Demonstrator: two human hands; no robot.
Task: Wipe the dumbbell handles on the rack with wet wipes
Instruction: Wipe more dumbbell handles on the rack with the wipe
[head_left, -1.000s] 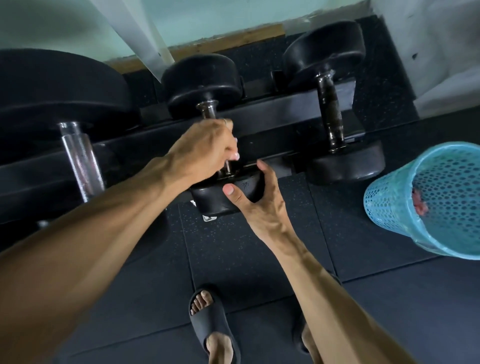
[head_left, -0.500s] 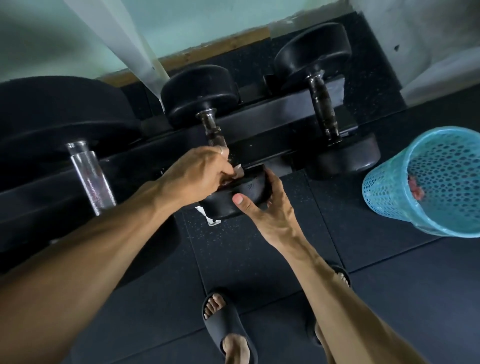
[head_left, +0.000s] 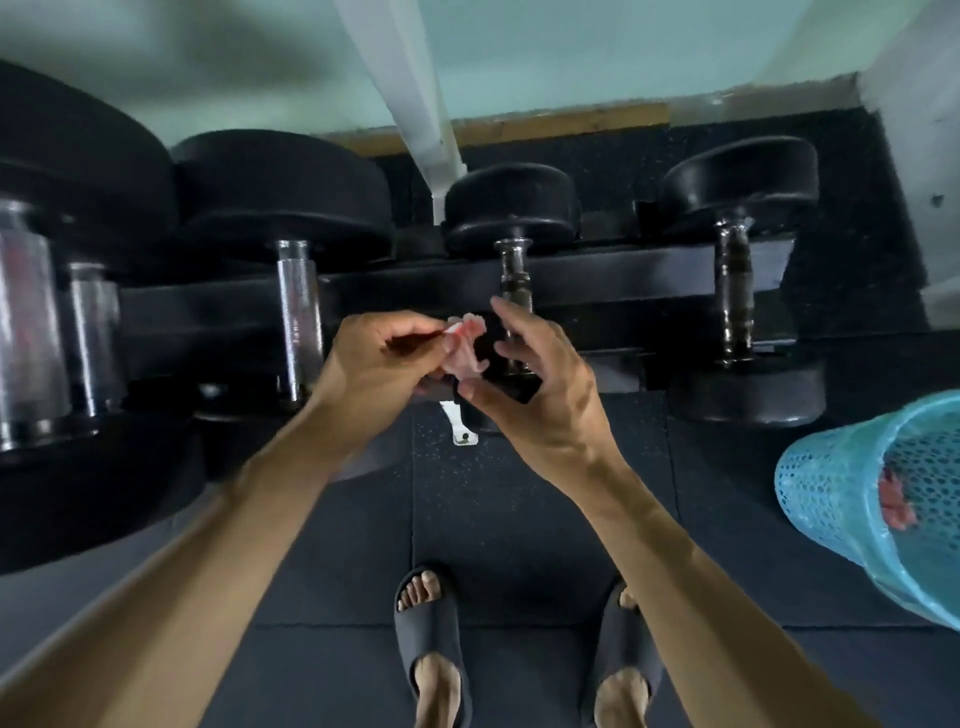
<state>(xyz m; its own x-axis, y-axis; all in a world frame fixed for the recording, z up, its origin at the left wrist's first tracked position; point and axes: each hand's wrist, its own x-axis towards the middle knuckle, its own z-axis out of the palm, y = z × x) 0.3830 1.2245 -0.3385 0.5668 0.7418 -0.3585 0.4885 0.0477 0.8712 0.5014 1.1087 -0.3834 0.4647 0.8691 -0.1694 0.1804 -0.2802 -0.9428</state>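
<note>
Black dumbbells lie across a black rack (head_left: 597, 280). The middle dumbbell's dark knurled handle (head_left: 513, 275) runs down behind my hands. My left hand (head_left: 379, 364) pinches a crumpled pinkish wet wipe (head_left: 465, 348) in front of that handle, clear of the metal. My right hand (head_left: 540, 384) is beside the wipe with its fingers spread and slightly bent; its fingertips are close to the wipe, and I cannot tell whether they touch it. A shiny chrome handle (head_left: 298, 317) is to the left and a dark handle (head_left: 735, 296) to the right.
A blue perforated waste basket (head_left: 831, 483) stands at the right with a pinkish scrap inside. Larger dumbbells (head_left: 31, 322) fill the rack's left side. A white post (head_left: 410, 93) rises behind the rack. My feet in dark slides (head_left: 426, 623) stand on black rubber floor tiles.
My left hand has come off the middle handle and drawn back with the wipe. My right hand let go of the dumbbell's near head and rose beside the wipe. The view shifted left.
</note>
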